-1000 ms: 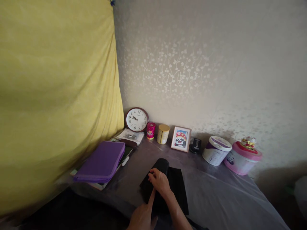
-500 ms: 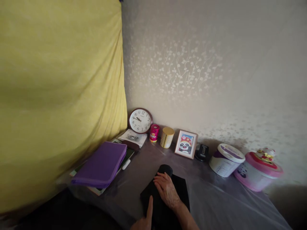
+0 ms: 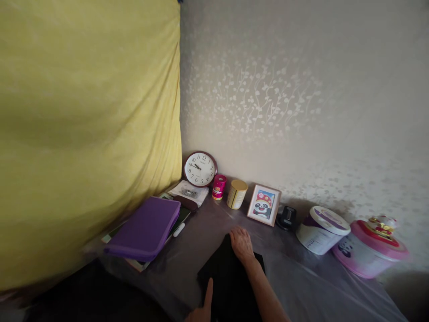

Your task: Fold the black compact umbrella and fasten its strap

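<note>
1 black cloth [image 3: 223, 279], 1 clock [image 3: 201, 169], 2 tubs [image 3: 317, 237]. Right hand [image 3: 241, 243] on cloth's far edge, left hand [image 3: 200, 314] index straight; can't tell either's opening.

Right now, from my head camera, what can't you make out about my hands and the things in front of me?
Head view: most of the left hand, cut off by the bottom edge.
Head view: the near end of the black fabric, cut off by that same edge.
Head view: the right palm, hidden by the back of the right hand.
Head view: fine print on the yellow-lidded tin, too small.
</note>
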`<action>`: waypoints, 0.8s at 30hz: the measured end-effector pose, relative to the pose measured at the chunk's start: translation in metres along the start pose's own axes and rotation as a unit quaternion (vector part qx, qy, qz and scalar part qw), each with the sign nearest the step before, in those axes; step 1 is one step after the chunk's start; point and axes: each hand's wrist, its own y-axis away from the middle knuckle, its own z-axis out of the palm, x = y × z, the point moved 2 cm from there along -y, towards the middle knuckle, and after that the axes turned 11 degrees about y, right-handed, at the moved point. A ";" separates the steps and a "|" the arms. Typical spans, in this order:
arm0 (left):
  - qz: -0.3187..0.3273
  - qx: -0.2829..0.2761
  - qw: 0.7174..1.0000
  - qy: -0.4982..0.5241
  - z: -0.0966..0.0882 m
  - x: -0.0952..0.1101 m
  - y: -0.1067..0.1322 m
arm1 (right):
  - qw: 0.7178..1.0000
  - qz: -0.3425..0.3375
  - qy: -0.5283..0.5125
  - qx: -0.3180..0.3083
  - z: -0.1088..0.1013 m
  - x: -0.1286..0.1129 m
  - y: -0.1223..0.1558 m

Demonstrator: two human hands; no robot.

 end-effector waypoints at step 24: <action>0.145 0.095 0.984 -0.047 0.002 -0.010 0.024 | 0.933 0.308 -0.180 0.047 -0.046 0.048 0.127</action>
